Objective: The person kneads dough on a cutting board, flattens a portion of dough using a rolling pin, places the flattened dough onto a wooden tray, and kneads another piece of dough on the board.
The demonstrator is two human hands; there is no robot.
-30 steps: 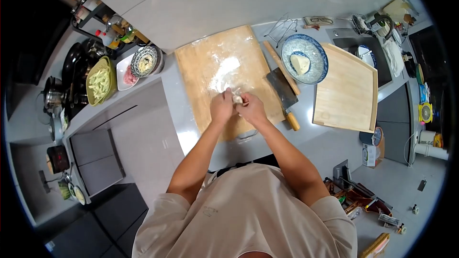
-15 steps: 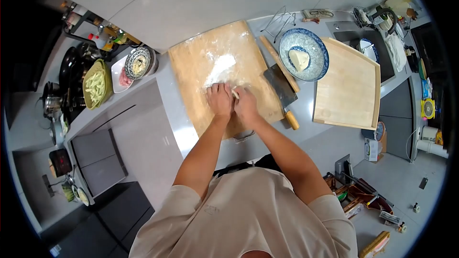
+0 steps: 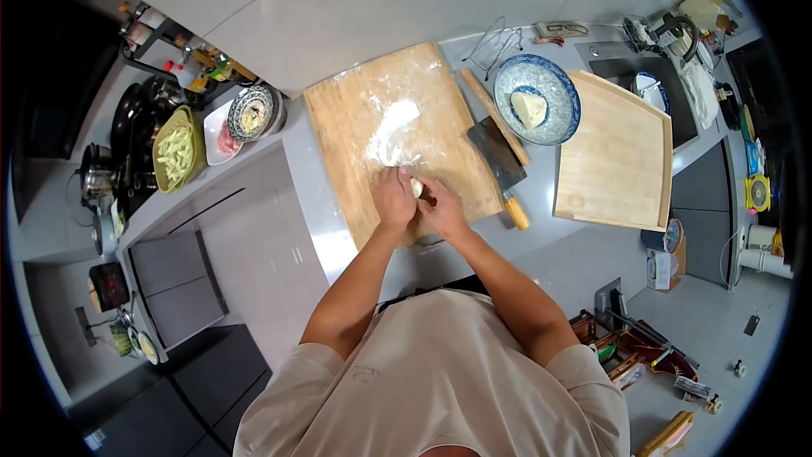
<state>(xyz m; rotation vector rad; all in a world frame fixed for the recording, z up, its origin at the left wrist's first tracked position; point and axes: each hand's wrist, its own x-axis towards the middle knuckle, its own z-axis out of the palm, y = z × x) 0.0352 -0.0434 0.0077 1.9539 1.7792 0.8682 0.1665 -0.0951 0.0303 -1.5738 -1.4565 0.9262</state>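
Observation:
A small pale piece of dough (image 3: 416,188) shows between my two hands, low on the floured wooden board (image 3: 355,110). My left hand (image 3: 394,197) lies against its left side with fingers close together. From the right, my right hand (image 3: 443,206) has its curled fingers on the dough. White flour (image 3: 396,129) is spread just beyond the hands. Right of them, a cleaver (image 3: 497,152) with a wooden handle rests beside a rolling pin (image 3: 495,115). A blue-patterned bowl (image 3: 554,76) holds a larger lump of dough (image 3: 529,107).
An empty wooden tray (image 3: 613,152) lies right of the bowl, near the sink (image 3: 622,68). At the left are a patterned bowl (image 3: 255,112), a white dish (image 3: 222,134) with pink meat and a green basket (image 3: 180,149) of pale green pieces. A wire rack (image 3: 495,45) stands behind the board.
My hands have shifted slightly as they handle the dough. My right hand's fingers have moved a little apart from my left hand, and more of the dough shows. The camera view has shifted slightly.

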